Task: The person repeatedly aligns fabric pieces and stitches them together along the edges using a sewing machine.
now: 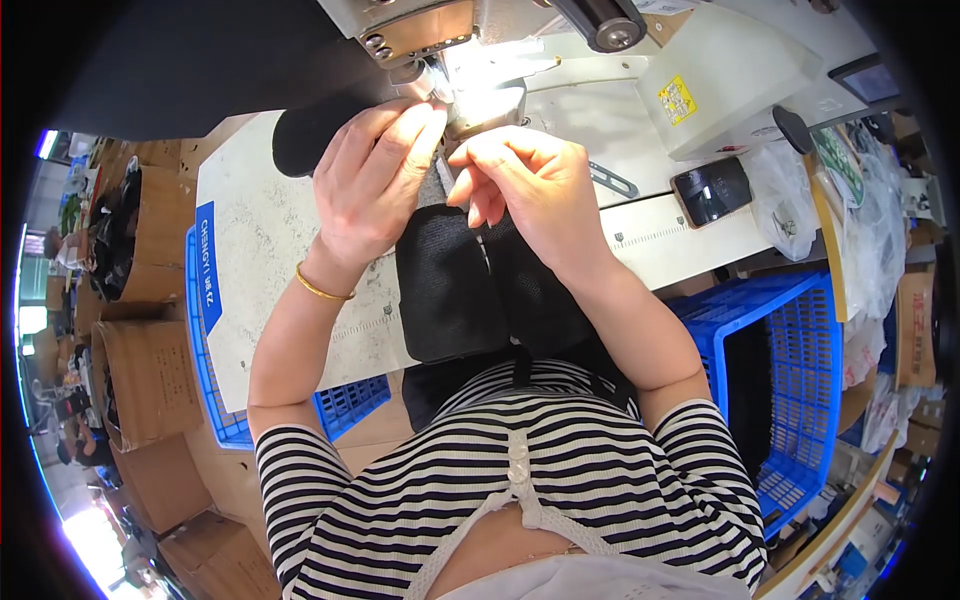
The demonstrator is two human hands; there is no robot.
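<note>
Beneath the lit head of a sewing machine [418,25], my left hand [375,175] has its fingers pressed together close to the needle area. Black fabric [300,140] shows behind and to the left of it. My right hand [530,185] is beside it on the right, fingers curled and thumb against the index finger. Whatever either hand's fingertips pinch is too small or too bright to make out. Two black knitted pieces [450,285] lie side by side at the table's front edge, below the hands.
The white machine table [265,280] has a ruler strip along its front. A phone [712,191] and a clear plastic bag [785,200] lie at the right. Blue baskets [835,370] stand below the table on both sides. Cardboard boxes [150,385] are at the left.
</note>
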